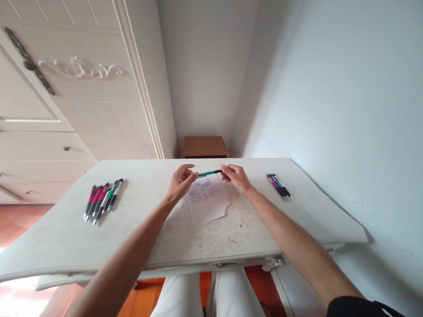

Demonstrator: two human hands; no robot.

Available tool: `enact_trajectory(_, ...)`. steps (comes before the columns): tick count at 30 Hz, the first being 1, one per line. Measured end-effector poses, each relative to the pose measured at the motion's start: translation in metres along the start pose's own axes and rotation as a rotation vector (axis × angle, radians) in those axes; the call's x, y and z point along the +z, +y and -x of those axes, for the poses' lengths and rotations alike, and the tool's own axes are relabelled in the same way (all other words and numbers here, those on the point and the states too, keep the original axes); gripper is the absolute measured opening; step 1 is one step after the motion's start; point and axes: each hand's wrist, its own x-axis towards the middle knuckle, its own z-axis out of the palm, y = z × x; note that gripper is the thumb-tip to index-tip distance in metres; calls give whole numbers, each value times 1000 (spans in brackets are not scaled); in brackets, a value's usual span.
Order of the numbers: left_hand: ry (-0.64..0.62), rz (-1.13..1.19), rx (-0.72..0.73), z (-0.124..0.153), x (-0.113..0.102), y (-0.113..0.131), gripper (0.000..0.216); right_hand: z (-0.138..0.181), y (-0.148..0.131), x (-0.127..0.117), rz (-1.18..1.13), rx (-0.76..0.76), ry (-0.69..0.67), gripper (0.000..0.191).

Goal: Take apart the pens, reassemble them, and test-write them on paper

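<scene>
A green pen (209, 173) with a black grip is stretched level between my two hands, above a scribbled sheet of paper (207, 206). My left hand (181, 180) pinches its clip end between thumb and fingers. Closed around the black grip end is my right hand (234, 176), which hides the tip. The paper lies on the white table (159, 246), its upper half covered in dark handwriting. On the left rests a group of several pens (102, 199) in pink, white and green. A smaller group of pens (279, 186) lies to the right.
A white cabinet (117, 121) stands at the back left, and a pale wall (353, 99) runs along the right. Behind the table's far edge is a brown wooden box-like piece (205, 146). My legs (208, 303) are under the front edge.
</scene>
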Motion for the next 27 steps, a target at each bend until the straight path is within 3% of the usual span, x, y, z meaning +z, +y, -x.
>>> enact_trajectory(6, -86, -94, -31, -3, 0, -9, 45, 1, -2, 1, 0, -10, -9, 48)
enact_trajectory(11, -24, -60, 15, -4, 0, -11, 38, 1, -2, 0, 27, -16, -1, 50)
enact_trajectory(16, 4, -38, 58, -3, 1, -6, 52, 0, -1, 0, 25, -32, 8, 50)
enact_trajectory(23, -84, -60, -17, -3, 1, -10, 49, 1, -2, 0, 23, -43, 22, 50)
enact_trajectory(27, -75, -16, -23, -4, 1, -10, 41, 1, -2, -1, 24, -44, 24, 50)
